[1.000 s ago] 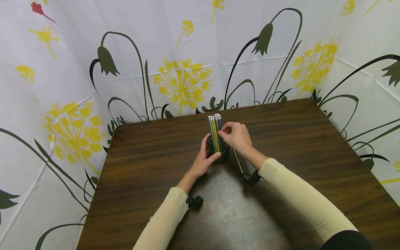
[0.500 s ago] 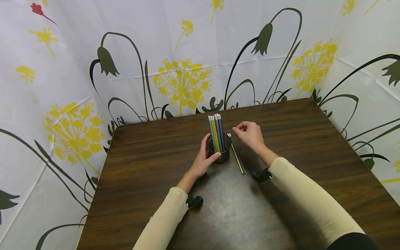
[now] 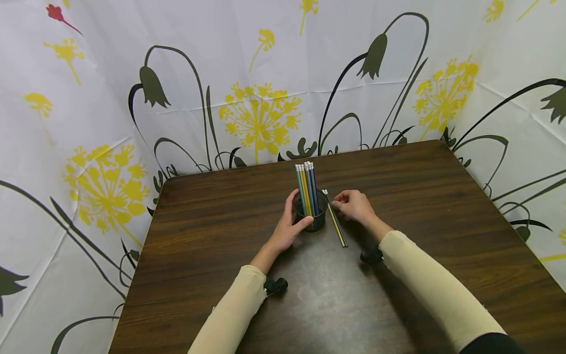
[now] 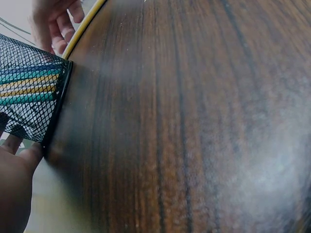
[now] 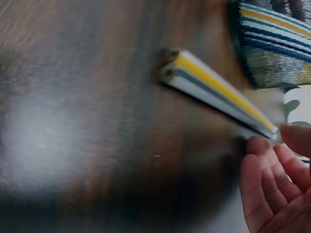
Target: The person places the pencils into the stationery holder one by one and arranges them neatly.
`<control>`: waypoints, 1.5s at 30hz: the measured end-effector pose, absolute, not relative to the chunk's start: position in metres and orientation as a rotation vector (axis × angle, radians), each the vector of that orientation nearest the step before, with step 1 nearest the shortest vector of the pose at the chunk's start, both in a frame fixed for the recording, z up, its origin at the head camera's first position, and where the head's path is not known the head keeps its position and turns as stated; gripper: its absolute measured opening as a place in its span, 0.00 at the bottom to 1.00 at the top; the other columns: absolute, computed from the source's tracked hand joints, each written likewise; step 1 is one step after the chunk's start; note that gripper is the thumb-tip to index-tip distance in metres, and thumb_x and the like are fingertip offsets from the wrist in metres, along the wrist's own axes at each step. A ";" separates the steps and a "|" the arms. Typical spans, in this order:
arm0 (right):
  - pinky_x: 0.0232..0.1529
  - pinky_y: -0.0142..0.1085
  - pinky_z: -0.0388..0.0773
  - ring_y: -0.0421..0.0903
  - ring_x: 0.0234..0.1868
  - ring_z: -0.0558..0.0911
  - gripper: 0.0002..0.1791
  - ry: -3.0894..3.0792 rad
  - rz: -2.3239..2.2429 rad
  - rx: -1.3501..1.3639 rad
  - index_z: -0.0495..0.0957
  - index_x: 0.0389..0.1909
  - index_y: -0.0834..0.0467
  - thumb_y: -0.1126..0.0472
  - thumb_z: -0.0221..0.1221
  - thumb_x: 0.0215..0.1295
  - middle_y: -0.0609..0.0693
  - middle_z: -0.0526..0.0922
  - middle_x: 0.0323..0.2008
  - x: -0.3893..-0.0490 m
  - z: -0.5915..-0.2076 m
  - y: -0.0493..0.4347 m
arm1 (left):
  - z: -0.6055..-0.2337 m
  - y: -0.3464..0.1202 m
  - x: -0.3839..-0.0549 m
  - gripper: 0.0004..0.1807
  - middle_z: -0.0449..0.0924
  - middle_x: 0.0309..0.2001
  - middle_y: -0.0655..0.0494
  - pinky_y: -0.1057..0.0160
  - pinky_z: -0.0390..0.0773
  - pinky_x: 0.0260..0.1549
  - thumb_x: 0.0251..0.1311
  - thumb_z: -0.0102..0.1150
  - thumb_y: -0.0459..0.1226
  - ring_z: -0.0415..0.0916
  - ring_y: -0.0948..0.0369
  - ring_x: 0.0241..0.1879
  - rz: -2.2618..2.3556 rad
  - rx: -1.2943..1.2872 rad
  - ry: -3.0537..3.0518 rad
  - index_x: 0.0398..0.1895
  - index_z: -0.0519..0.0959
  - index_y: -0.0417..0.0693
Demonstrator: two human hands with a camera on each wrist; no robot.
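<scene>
In the head view a black mesh pencil cup (image 3: 316,224) stands upright on the table, holding several eraser-topped pencils (image 3: 306,187) in teal, yellow and blue. My left hand (image 3: 286,227) grips the cup from its left side, thumb across the near wall. Just right of the cup, a yellow pencil (image 5: 214,83) and a dark one with a pale side (image 5: 199,93) lie side by side on the tabletop. Beside their far, eraser ends is my right hand (image 3: 355,205), fingers loosely bent and thumb apart. Nothing shows in its grasp; whether a fingertip touches the pencils is unclear.
The brown wood-grain table (image 3: 212,236) reaches back to a white curtain (image 3: 283,59) printed with flowers, which also hangs along both sides. Small black wrist cameras sit under each forearm, the left one (image 3: 276,285) and the right one (image 3: 371,255).
My right hand has drawn away from the pencils in the cup, moved right, then lowered to the two pencils on the table. The left hand keeps its hold on the cup.
</scene>
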State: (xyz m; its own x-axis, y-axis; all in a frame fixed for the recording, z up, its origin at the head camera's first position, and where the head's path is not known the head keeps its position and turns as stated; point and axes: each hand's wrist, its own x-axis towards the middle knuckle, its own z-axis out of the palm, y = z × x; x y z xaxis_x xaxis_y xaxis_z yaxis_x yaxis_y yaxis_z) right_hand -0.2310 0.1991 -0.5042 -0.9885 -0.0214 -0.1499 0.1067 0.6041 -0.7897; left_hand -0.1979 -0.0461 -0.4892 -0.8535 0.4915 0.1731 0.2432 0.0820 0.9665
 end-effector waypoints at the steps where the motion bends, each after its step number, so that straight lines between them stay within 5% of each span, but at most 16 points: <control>1: 0.24 0.35 0.79 0.44 0.26 0.83 0.12 2.683 -1.327 0.085 0.83 0.43 0.60 0.55 0.62 0.67 0.52 0.84 0.32 -0.231 -0.506 0.198 | -0.489 -0.046 -0.198 0.44 0.51 0.73 0.36 0.40 0.55 0.66 0.67 0.57 0.31 0.55 0.42 0.69 1.867 0.748 2.153 0.77 0.41 0.42; 13: 0.34 0.42 0.74 0.47 0.34 0.80 0.15 2.884 -1.019 0.148 0.87 0.37 0.50 0.44 0.65 0.61 0.45 0.85 0.33 -0.229 -0.508 0.189 | -0.490 -0.046 -0.199 0.44 0.51 0.73 0.37 0.41 0.54 0.66 0.67 0.57 0.31 0.53 0.44 0.71 1.847 0.734 2.164 0.78 0.40 0.43; 24: 0.42 0.50 0.75 0.51 0.42 0.81 0.14 2.890 -0.939 0.158 0.87 0.37 0.51 0.46 0.66 0.61 0.48 0.86 0.38 -0.230 -0.505 0.188 | -0.487 -0.047 -0.197 0.44 0.52 0.73 0.36 0.42 0.55 0.67 0.67 0.56 0.32 0.54 0.44 0.71 1.830 0.720 2.168 0.78 0.39 0.42; 33: 0.38 0.47 0.75 0.49 0.37 0.82 0.12 2.857 -0.920 0.156 0.87 0.39 0.52 0.49 0.65 0.62 0.46 0.86 0.31 -0.231 -0.501 0.191 | -0.487 -0.047 -0.197 0.44 0.51 0.73 0.37 0.42 0.56 0.66 0.68 0.57 0.33 0.56 0.44 0.69 1.836 0.730 2.159 0.78 0.40 0.44; 45: 0.36 0.49 0.77 0.51 0.37 0.81 0.09 2.933 -0.676 0.141 0.85 0.36 0.52 0.52 0.66 0.58 0.52 0.85 0.38 -0.229 -0.494 0.189 | -0.488 -0.047 -0.197 0.44 0.52 0.72 0.36 0.41 0.56 0.65 0.68 0.57 0.33 0.56 0.42 0.69 1.840 0.726 2.160 0.78 0.40 0.44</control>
